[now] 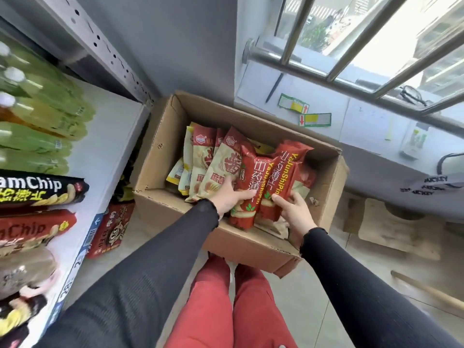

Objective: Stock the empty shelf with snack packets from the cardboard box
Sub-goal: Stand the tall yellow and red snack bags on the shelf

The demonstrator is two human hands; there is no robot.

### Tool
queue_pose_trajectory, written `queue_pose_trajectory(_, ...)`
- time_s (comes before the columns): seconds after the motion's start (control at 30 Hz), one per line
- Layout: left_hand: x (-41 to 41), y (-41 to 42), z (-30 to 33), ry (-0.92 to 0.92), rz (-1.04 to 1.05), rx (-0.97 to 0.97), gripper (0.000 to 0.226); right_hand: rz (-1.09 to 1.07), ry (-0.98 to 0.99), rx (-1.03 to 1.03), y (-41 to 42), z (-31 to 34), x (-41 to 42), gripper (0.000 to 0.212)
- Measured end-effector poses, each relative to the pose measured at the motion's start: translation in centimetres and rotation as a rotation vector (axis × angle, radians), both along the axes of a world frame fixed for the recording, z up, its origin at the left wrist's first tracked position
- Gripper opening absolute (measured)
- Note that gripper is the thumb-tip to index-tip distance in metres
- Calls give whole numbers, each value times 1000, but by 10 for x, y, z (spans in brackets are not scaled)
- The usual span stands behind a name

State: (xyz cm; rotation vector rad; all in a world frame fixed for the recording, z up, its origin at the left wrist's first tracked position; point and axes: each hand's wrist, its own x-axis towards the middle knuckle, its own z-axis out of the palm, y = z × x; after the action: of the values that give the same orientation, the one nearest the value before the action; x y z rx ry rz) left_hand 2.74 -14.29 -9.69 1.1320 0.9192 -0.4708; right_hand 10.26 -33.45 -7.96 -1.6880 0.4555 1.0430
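Both sleeved arms reach into the cardboard box [160,151] on the floor. The left hand [232,197] and right hand [295,209] close on two red snack packets [263,182] between them. Beyond stand paler packets [206,162]. This looks like the pick-up step; next, lift them out and swing left to the shelf [110,136].
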Motion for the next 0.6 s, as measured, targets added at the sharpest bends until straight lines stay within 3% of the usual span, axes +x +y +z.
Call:
queue_pose_trajectory(0.1, -14, 24, 48, -84, 113, 33, 91, 79, -33, 145, 27, 42, 4, 42)
queue_pose_trajectory(0.23, -39, 61, 142, -227, 221, 72, 64, 230, -137, 300, 92, 114, 2, 62)
queue_pose_trajectory(0.3, -59, 82, 193, -305, 299, 150, 60, 301, -205, 354, 131, 152, -2, 71)
queue_pose_trajectory(0.43, -118, 130, 288, -421, 510, 322, 54, 426, -306, 513, 211, 238, -26, 68)
queue_pose_trajectory(0.6, -217, 181, 395, -506, 724, 534, 61, 611, -414, 759, 307, 346, -97, 68)
